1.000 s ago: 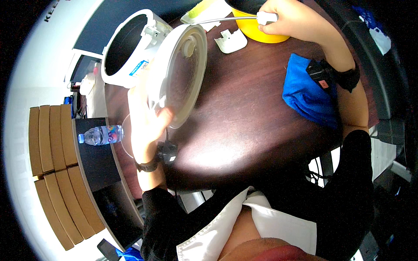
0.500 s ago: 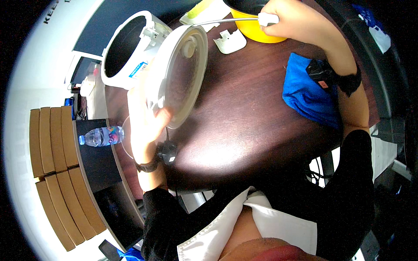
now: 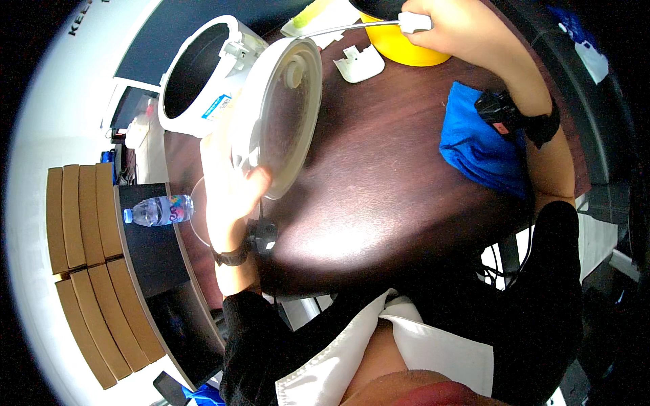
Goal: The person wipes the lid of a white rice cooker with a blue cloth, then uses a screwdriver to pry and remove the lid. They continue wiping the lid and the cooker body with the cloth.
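Note:
My left hand is closed on a round white lid with a translucent inner face, held tilted on edge with the thumb over its near rim. Behind it a white rice cooker body lies tipped, its dark opening facing left. My right hand grips a white-handled tool with a thin metal shaft. That shaft reaches left to the lid's upper rim; whether its tip touches is unclear. Beside my right hand stands a yellow pot with a dark inside.
A small white plastic cover and a white piece with a yellow-green patch lie at the table's far side. A blue cloth rests under my right forearm. Leftward are a water bottle and cardboard boxes.
My right hand and the tool have shifted very slightly up and left. The lid and my left hand are nearly where they were.

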{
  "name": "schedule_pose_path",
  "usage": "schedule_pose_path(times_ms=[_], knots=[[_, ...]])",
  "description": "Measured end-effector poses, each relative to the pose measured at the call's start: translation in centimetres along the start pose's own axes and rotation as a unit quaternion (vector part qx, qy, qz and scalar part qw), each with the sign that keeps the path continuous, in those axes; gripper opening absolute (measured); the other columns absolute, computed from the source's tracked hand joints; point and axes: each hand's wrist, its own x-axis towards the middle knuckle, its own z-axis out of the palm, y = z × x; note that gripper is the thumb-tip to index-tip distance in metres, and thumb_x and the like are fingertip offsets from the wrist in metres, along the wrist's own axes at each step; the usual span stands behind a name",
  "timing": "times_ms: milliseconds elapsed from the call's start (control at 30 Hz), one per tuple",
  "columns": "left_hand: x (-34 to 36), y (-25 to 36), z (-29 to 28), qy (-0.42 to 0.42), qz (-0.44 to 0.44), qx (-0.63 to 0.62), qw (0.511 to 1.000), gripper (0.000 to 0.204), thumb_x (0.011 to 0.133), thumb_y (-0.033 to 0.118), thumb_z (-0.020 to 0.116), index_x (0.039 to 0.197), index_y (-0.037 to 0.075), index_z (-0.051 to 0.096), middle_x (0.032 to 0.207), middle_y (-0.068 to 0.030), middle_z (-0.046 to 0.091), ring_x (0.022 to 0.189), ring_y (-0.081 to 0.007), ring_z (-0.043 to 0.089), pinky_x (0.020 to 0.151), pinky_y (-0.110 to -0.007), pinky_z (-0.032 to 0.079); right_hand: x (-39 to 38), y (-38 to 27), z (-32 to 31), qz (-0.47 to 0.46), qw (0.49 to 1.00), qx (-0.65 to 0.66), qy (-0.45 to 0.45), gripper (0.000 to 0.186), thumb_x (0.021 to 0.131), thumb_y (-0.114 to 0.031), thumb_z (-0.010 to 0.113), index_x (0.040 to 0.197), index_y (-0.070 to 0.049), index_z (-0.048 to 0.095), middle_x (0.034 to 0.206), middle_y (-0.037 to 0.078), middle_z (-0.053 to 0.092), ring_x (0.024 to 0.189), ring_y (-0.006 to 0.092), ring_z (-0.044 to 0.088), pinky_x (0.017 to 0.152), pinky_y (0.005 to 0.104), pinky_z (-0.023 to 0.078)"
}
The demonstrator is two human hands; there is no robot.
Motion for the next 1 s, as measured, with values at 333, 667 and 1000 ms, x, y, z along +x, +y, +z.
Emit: schedule_pose_path(times_ms=[333,667,1000], knots=[[0.8,0.0,-0.1,-0.002,0.0,0.024,1.0,0.088,0.062,0.042,0.064,0.13,-0.01,0.046,0.12,-0.0184,0.058,0.112,-0.0257,0.053,0.1,-0.036,0.038,-0.4,-1.0,3.3,0.231,0.92,0.274,-0.158,0.022,0.082,-0.018,0.062,0.066,-0.004,0.057,0.049,-0.002,0.043,0.036,0.0069,0.041,0.033,0.0236,0.03],[-0.7,-2.0,-0.7,0.051,-0.013,-0.032,0.998,0.075,0.076,0.039,0.067,0.138,0.003,0.045,0.138,-0.0161,0.046,0.128,-0.0274,0.041,0.106,-0.042,0.03,-0.7,-0.4,-1.2,0.043,0.987,0.139,-0.075,0.03,0.086,-0.027,0.057,0.087,0.002,0.065,0.075,0.02,0.063,0.066,0.0301,0.058,0.065,0.0383,0.045],[-0.7,-3.4,-2.1,0.083,-0.136,-0.148,0.976,0.078,0.07,0.03,0.069,0.14,0.004,0.043,0.134,-0.0123,0.049,0.123,-0.0251,0.045,0.104,-0.039,0.033,-0.7,2.1,-0.7,0.058,0.991,0.079,-0.088,0.027,0.083,-0.023,0.06,0.085,0.004,0.065,0.073,0.021,0.064,0.064,0.0326,0.06,0.065,0.039,0.046]])
